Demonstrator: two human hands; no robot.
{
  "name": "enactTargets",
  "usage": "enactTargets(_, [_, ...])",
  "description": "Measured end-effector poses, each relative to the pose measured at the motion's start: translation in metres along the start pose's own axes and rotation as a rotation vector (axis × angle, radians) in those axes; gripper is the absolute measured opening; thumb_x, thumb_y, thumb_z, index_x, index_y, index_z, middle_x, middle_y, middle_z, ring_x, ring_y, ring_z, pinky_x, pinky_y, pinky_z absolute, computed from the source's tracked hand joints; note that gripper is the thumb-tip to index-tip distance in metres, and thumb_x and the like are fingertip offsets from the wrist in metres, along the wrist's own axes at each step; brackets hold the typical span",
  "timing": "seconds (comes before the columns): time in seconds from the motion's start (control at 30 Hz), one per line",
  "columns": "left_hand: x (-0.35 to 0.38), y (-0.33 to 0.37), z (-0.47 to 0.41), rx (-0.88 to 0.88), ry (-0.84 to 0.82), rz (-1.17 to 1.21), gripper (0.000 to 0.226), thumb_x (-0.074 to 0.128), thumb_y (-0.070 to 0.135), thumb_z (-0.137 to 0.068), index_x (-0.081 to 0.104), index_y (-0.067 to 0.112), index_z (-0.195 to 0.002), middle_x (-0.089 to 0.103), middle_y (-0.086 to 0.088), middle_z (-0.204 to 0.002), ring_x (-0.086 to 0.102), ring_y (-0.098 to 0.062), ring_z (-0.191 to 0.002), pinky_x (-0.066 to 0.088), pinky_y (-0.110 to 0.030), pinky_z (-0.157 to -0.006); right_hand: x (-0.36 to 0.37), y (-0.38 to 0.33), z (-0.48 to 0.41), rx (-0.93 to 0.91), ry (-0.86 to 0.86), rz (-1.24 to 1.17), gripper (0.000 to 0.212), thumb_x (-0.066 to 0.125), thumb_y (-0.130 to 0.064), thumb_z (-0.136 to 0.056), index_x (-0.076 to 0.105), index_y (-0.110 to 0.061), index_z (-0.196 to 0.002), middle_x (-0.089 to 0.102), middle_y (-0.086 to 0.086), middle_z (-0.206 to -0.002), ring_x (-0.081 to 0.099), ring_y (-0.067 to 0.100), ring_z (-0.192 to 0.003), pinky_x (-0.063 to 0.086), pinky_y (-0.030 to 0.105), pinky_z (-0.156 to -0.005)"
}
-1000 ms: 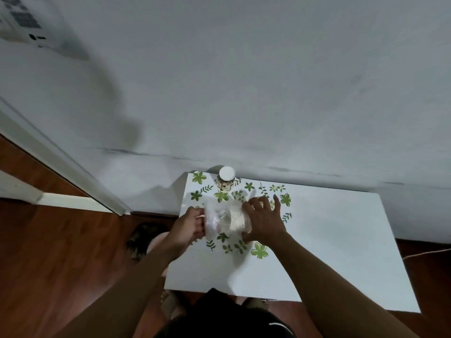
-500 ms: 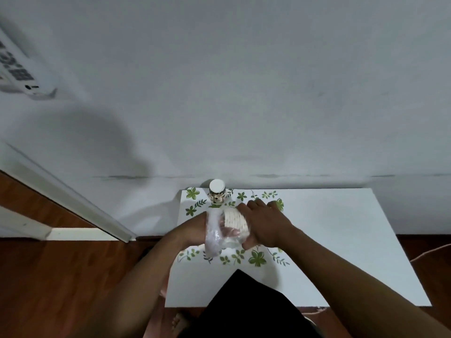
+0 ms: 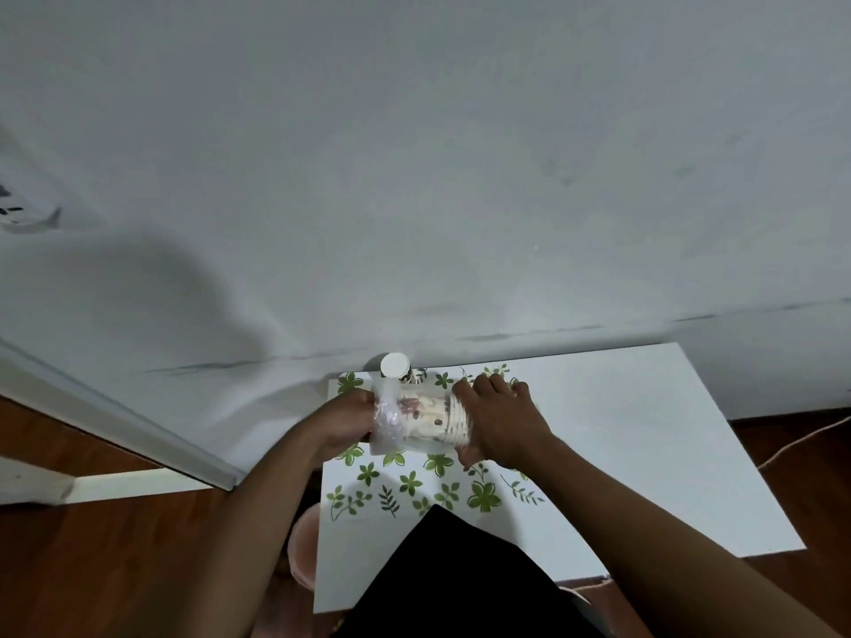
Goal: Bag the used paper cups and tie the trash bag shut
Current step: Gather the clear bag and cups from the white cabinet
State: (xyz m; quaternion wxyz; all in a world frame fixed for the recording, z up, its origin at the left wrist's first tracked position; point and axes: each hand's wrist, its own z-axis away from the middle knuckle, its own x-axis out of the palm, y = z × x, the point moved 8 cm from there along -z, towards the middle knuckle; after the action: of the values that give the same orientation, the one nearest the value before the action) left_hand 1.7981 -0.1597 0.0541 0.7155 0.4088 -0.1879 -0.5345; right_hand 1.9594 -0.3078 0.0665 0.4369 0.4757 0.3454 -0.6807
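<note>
A stack of several nested paper cups [image 3: 437, 419] lies on its side above the table, its narrow end inside a clear plastic trash bag [image 3: 387, 421]. My left hand [image 3: 347, 421] grips the bag's left side. My right hand [image 3: 499, 423] is closed around the rim end of the stack at the right. One more paper cup [image 3: 396, 367] stands upright at the table's back edge, just behind the bag, against the wall.
The white table [image 3: 644, 453] has a green leaf print on its left half and stands against a grey wall. Wooden floor lies on both sides. A pinkish round object [image 3: 305, 545] sits below the table's left edge. A cable [image 3: 810, 439] runs along the floor at right.
The stack has gone deeper into the bag between my hands, and both hands have lifted slightly toward the back of the table. The camera has tilted, shifting the table lower right.
</note>
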Motion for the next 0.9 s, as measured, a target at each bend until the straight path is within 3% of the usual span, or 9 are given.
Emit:
enactTargets(0.07, [-0.003,-0.003,-0.001,-0.021,-0.007,0.064,0.024,0.067,0.01,-0.1,0.079,0.007,-0.121,0.081,-0.013,-0.12,0.075,-0.03,-0.114,0.059,-0.034,-0.085,0.001,0.0,0.0,0.004,0.004,-0.003,0.099,0.078,-0.064,-0.077,0.037,-0.021,-0.156,0.055,0.009,-0.144,0.048,0.034,-0.138,0.04,0.057,-0.115])
enactTargets(0.17, [-0.007,-0.007,-0.004,-0.072,-0.009,0.174,0.025,0.066,0.01,-0.102,0.08,0.009,-0.122,0.08,-0.011,-0.122,0.073,-0.03,-0.117,0.055,-0.042,-0.102,0.0,-0.001,-0.002,0.033,0.004,-0.011,0.099,0.078,-0.063,-0.076,0.036,-0.021,-0.156,0.056,0.009,-0.143,0.049,0.034,-0.138,0.041,0.056,-0.114])
enactTargets(0.33, [-0.015,-0.001,-0.008,-0.118,0.025,0.216,0.02,0.065,0.0,-0.099,0.081,0.005,-0.11,0.082,-0.013,-0.114,0.073,-0.025,-0.101,0.056,-0.039,-0.097,0.003,-0.005,-0.007,0.121,-0.062,-0.021,0.104,0.081,-0.061,-0.075,0.032,-0.024,-0.158,0.052,0.011,-0.151,0.042,0.034,-0.146,0.036,0.059,-0.118])
enactTargets(0.43, [-0.024,-0.003,-0.013,-0.143,0.057,0.214,0.022,0.063,-0.007,-0.097,0.079,-0.003,-0.112,0.08,-0.018,-0.116,0.073,-0.032,-0.109,0.055,-0.048,-0.11,0.001,-0.01,-0.013,0.18,-0.087,-0.009,0.107,0.083,-0.061,-0.073,0.031,-0.024,-0.158,0.05,0.013,-0.154,0.039,0.035,-0.15,0.035,0.062,-0.119])
enactTargets(0.5, [-0.03,-0.003,-0.014,-0.132,0.08,0.212,0.022,0.061,-0.007,-0.097,0.08,0.0,-0.106,0.082,-0.015,-0.11,0.072,-0.033,-0.111,0.053,-0.048,-0.109,0.0,-0.013,-0.018,0.205,-0.086,-0.001,0.107,0.083,-0.061,-0.073,0.03,-0.023,-0.158,0.05,0.014,-0.154,0.038,0.036,-0.151,0.035,0.062,-0.119])
enactTargets(0.6, [-0.044,0.004,-0.012,-0.043,0.15,0.148,0.017,0.072,0.012,-0.098,0.083,0.013,-0.11,0.083,-0.006,-0.111,0.074,-0.03,-0.113,0.055,-0.051,-0.106,0.003,-0.009,-0.022,0.245,-0.113,0.029,0.11,0.085,-0.063,-0.076,0.028,-0.022,-0.162,0.048,0.015,-0.157,0.037,0.035,-0.153,0.034,0.061,-0.119])
enactTargets(0.7, [-0.064,0.017,-0.006,0.1,0.23,0.098,0.018,0.073,0.03,-0.1,0.084,0.023,-0.112,0.084,0.003,-0.107,0.079,-0.018,-0.104,0.059,-0.037,-0.092,0.013,0.008,-0.019,0.283,-0.135,0.016,0.111,0.083,-0.063,-0.075,0.029,-0.022,-0.162,0.05,0.015,-0.157,0.04,0.035,-0.151,0.036,0.059,-0.116])
enactTargets(0.83, [-0.078,0.023,-0.003,0.189,0.255,0.062,0.022,0.074,0.037,-0.098,0.085,0.023,-0.111,0.083,0.002,-0.112,0.079,-0.019,-0.107,0.058,-0.046,-0.106,0.022,0.026,-0.014,0.313,-0.135,-0.073,0.098,0.076,-0.059,-0.072,0.033,-0.024,-0.153,0.052,0.011,-0.151,0.044,0.034,-0.145,0.04,0.058,-0.111])
enactTargets(0.9, [-0.084,0.014,-0.007,0.196,0.298,0.057,0.029,0.078,0.05,-0.093,0.086,0.028,-0.11,0.079,0.002,-0.123,0.078,-0.015,-0.11,0.058,-0.047,-0.107,0.023,0.028,-0.014,0.317,-0.135,-0.111,0.093,0.073,-0.058,-0.071,0.036,-0.023,-0.149,0.054,0.009,-0.146,0.048,0.033,-0.141,0.042,0.057,-0.109])
